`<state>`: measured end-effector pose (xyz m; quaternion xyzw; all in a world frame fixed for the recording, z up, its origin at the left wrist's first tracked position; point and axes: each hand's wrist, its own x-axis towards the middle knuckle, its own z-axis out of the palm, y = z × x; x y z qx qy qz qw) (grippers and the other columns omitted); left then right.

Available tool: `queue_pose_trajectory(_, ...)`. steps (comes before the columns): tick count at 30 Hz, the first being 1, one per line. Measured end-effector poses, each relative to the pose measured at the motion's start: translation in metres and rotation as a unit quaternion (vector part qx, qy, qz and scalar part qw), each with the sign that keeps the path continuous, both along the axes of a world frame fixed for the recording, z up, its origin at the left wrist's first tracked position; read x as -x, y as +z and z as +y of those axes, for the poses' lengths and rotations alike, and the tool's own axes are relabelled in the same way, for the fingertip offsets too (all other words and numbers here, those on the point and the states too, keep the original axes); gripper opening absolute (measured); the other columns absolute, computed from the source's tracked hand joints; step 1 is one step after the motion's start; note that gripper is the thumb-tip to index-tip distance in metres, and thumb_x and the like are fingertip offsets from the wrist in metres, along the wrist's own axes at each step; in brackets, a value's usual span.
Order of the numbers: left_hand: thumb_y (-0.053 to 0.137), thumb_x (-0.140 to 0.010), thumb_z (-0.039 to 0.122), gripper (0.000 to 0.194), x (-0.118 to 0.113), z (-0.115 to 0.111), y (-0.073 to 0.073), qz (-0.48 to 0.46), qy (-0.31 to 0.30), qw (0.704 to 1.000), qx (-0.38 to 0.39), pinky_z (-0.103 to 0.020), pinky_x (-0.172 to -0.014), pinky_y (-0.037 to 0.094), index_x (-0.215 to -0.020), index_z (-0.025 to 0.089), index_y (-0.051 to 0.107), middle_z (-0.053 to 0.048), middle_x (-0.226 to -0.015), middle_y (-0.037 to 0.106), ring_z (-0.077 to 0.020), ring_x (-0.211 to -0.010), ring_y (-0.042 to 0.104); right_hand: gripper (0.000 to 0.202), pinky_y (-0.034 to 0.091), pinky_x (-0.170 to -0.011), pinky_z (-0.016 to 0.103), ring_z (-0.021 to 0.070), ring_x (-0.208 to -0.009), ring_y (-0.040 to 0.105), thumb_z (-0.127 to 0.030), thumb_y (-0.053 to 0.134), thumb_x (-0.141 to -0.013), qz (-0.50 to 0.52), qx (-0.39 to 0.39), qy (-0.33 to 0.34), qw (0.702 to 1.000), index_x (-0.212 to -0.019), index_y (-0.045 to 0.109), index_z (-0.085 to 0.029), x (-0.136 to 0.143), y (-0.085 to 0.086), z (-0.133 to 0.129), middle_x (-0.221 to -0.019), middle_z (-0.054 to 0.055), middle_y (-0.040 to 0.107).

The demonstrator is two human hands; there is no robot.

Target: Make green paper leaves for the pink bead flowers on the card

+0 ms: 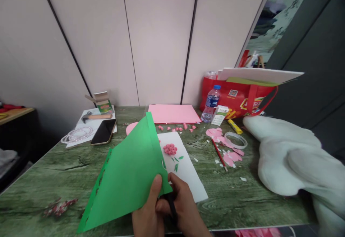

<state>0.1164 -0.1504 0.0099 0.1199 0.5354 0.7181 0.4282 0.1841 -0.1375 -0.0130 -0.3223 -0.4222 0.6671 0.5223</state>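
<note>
A large green paper sheet [129, 168] stands tilted over the near middle of the table, its edges ragged with cuts. My left hand [151, 208] is closed on its lower right part, thumb on top. My right hand [183, 204] is wrapped round the black handles of scissors [171, 208] at the sheet's lower right corner; the blades are mostly hidden by the paper. Behind the sheet lies white paper [188, 179] with a pink flower cluster [170, 149] and small green leaf pieces [176, 167].
Pink sheets [174, 114] and small pink rolls lie at the back. A phone [104, 131], hammer [97, 116] and beads [77, 135] are left. Rightward are a bottle [211, 104], red bag [242, 96], tape roll [235, 140], pencil [219, 155], pink scraps and a white plush object [285, 154].
</note>
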Motion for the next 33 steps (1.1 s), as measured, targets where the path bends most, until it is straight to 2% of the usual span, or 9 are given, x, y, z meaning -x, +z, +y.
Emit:
queue_pose_trajectory(3, 0.077, -0.048, 0.011, 0.024, 0.006, -0.002, -0.014, 0.038, 0.023, 0.999, 0.021, -0.025, -0.065, 0.057, -0.070, 0.016, 0.070, -0.009, -0.091, 0.070, -0.0279, -0.095, 0.064, 0.051, 0.033, -0.039, 0.015, 0.0061, -0.046, 0.036, -0.044, 0.085, -0.045, -0.003, -0.002, 0.001, 1.000, -0.071, 0.050, -0.018, -0.002, 0.002, 0.000, -0.053, -0.006, 0.050)
queue_pose_trajectory(6, 0.075, -0.047, 0.008, 0.031, 0.014, -0.004, -0.029, 0.137, 0.033, 0.990, 0.009, -0.029, -0.064, 0.057, -0.076, 0.017, 0.071, -0.010, -0.081, 0.071, -0.0324, -0.098, 0.063, 0.052, 0.032, -0.039, 0.015, 0.0060, -0.046, 0.036, -0.044, 0.085, -0.045, -0.025, -0.005, -0.024, 0.999, -0.073, 0.051, -0.017, -0.003, 0.004, 0.000, -0.055, -0.006, 0.050)
queue_pose_trajectory(9, 0.073, -0.054, 0.011, 0.024, 0.015, -0.005, -0.038, 0.168, 0.048, 0.985, -0.009, -0.033, -0.070, 0.058, -0.077, 0.019, 0.070, -0.009, -0.086, 0.072, -0.0332, -0.103, 0.061, 0.052, 0.031, -0.037, 0.016, 0.0056, -0.043, 0.034, -0.046, 0.084, -0.044, -0.045, 0.004, -0.045, 0.998, -0.073, 0.052, -0.017, -0.002, 0.004, 0.000, -0.052, -0.008, 0.045)
queue_pose_trajectory(13, 0.067, -0.057, 0.001, 0.018, 0.006, -0.010, -0.048, 0.186, 0.085, 0.978, -0.036, -0.031, -0.078, 0.056, -0.065, 0.017, 0.067, -0.009, -0.095, 0.071, -0.0313, -0.111, 0.057, 0.052, 0.030, -0.037, 0.016, 0.0063, -0.043, 0.036, -0.052, 0.080, -0.048, -0.051, -0.001, -0.054, 0.997, -0.074, 0.052, -0.017, -0.001, 0.001, -0.001, -0.051, -0.007, 0.045)
queue_pose_trajectory(17, 0.060, -0.055, -0.011, 0.026, -0.001, -0.014, -0.057, 0.205, 0.129, 0.969, -0.049, -0.028, -0.085, 0.053, -0.053, 0.015, 0.062, -0.010, -0.097, 0.071, -0.0285, -0.114, 0.055, 0.052, 0.030, -0.037, 0.017, 0.0073, -0.043, 0.037, -0.050, 0.081, -0.045, -0.057, 0.002, -0.062, 0.996, -0.074, 0.054, -0.017, 0.002, 0.000, -0.001, -0.051, -0.006, 0.047)
queue_pose_trajectory(23, 0.062, -0.054, -0.012, 0.028, 0.000, -0.012, -0.057, 0.204, 0.130, 0.969, -0.046, -0.029, -0.080, 0.055, -0.052, 0.016, 0.062, -0.008, -0.091, 0.072, -0.0287, -0.106, 0.060, 0.053, 0.031, -0.037, 0.018, 0.0079, -0.043, 0.036, -0.047, 0.084, -0.041, -0.037, 0.035, -0.051, 0.997, -0.073, 0.054, -0.018, 0.004, 0.001, -0.002, -0.048, -0.007, 0.047)
queue_pose_trajectory(28, 0.064, -0.055, -0.009, 0.026, -0.001, -0.013, -0.054, 0.197, 0.136, 0.970, -0.051, -0.032, -0.080, 0.056, -0.056, 0.016, 0.062, -0.009, -0.091, 0.072, -0.0311, -0.111, 0.057, 0.059, 0.035, -0.042, 0.019, 0.0099, -0.050, 0.041, -0.046, 0.086, -0.036, -0.016, 0.002, -0.056, 0.998, -0.080, 0.060, -0.017, 0.001, 0.010, -0.001, -0.060, -0.003, 0.057)
queue_pose_trajectory(31, 0.068, -0.054, -0.006, 0.024, -0.001, -0.013, -0.055, 0.193, 0.136, 0.971, -0.047, -0.034, -0.080, 0.057, -0.056, 0.017, 0.062, -0.011, -0.094, 0.071, -0.0327, -0.118, 0.051, 0.066, 0.041, -0.050, 0.021, 0.0137, -0.058, 0.048, -0.050, 0.086, -0.034, -0.009, -0.010, -0.049, 0.999, -0.086, 0.063, -0.016, 0.000, 0.018, -0.001, -0.069, 0.001, 0.062)
queue_pose_trajectory(33, 0.069, -0.055, -0.004, 0.022, -0.001, -0.013, -0.056, 0.212, 0.128, 0.968, -0.040, -0.035, -0.085, 0.054, -0.061, 0.017, 0.066, -0.011, -0.097, 0.071, -0.0327, -0.125, 0.043, 0.073, 0.045, -0.059, 0.024, 0.0175, -0.066, 0.053, -0.055, 0.084, -0.031, 0.003, -0.008, -0.049, 0.999, -0.089, 0.064, -0.016, 0.000, 0.022, -0.002, -0.073, 0.002, 0.064)
